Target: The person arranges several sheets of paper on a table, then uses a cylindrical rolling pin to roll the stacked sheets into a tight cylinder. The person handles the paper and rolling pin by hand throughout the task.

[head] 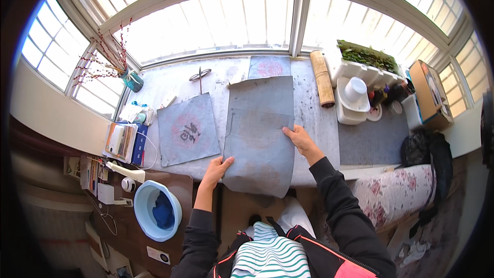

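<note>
A long grey-blue sheet (258,135), of paper or cloth, lies in front of me, its near end hanging over the table's front edge. My left hand (218,170) pinches its left edge low down, thumb on top. Higher up on the right edge, my right hand (301,141) grips it the same way. Left of it lies a squarish grey-blue sheet (189,129) with a faint red pattern and a black brush-drawn character. Part of another sheet with a red round pattern (270,66) shows beyond the far edge.
Scissors (200,75) lie at the back left near a teal vase (133,80) with red-budded twigs. On the right are a bamboo tube (322,79), white plastic containers (352,100), a planter (368,61) and a cardboard box (430,94). A blue basin (139,210) stands lower left.
</note>
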The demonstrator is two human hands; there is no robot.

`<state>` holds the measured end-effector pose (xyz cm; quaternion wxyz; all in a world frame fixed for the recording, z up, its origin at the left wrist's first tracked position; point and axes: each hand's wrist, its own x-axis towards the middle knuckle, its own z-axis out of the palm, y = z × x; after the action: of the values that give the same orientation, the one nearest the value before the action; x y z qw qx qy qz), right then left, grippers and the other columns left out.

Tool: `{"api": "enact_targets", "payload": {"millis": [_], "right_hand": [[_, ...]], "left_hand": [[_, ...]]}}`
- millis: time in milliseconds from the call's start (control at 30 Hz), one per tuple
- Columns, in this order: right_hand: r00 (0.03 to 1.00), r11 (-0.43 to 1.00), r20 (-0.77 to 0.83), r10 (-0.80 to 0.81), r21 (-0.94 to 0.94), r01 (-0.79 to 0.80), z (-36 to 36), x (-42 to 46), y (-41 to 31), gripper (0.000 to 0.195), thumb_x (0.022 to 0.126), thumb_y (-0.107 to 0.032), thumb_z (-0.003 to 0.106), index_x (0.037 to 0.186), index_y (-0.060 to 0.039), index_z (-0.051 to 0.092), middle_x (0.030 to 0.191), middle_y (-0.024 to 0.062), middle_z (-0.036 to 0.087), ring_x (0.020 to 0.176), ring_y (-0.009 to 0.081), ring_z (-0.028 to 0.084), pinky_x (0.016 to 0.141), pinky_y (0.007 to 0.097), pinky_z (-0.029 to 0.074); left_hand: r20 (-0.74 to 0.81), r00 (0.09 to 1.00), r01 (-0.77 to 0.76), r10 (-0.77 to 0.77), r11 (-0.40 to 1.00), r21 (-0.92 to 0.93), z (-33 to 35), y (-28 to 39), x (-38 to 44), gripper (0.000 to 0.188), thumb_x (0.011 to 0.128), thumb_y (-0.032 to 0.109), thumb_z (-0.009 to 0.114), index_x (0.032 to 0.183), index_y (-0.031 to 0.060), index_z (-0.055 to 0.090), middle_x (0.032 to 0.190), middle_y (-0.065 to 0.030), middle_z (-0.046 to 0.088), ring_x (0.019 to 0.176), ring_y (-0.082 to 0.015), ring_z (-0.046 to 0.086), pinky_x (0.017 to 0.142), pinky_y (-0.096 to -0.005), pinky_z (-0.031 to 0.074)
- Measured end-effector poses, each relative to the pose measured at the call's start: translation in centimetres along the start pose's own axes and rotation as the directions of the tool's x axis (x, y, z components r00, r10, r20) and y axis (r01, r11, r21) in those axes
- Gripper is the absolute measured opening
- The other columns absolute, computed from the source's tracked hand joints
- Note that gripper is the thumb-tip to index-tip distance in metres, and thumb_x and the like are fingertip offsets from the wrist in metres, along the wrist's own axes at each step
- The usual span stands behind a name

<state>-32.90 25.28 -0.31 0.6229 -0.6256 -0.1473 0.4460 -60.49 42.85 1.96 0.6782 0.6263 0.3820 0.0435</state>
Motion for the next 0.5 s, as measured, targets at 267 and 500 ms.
{"api": "enact_targets", "payload": {"millis": [267,500], "right_hand": [[0.988,0.986,-0.021,-0.151,0.070,0.153,-4.9,17.1,-5.8,0.020,0.091,-0.016,0.055,0.104,-0.0009,0.061,0.094,0.0021,0.065,0.081,0.0098,0.057,0.074,0.0258,0.045],[0.983,0.999,-0.182,0.012,0.048,-0.003,-9.5,27.7,-0.7,0.023,0.089,-0.018,0.059,0.103,-0.0006,0.060,0.090,0.0039,0.063,0.080,0.0142,0.056,0.072,0.0297,0.044]], "left_hand": [[-0.287,0.945,-0.185,0.159,0.980,-0.069,3.6,4.9,14.2,0.026,0.088,0.029,0.064,0.084,0.0026,0.064,0.064,0.0094,0.046,0.056,-0.0005,0.034,0.049,-0.0208,0.026],[-0.289,0.957,0.015,0.003,0.998,0.061,6.6,-1.9,20.3,0.028,0.083,0.028,0.066,0.088,0.0004,0.063,0.069,0.0046,0.052,0.064,-0.0051,0.044,0.056,-0.0248,0.038]]}}
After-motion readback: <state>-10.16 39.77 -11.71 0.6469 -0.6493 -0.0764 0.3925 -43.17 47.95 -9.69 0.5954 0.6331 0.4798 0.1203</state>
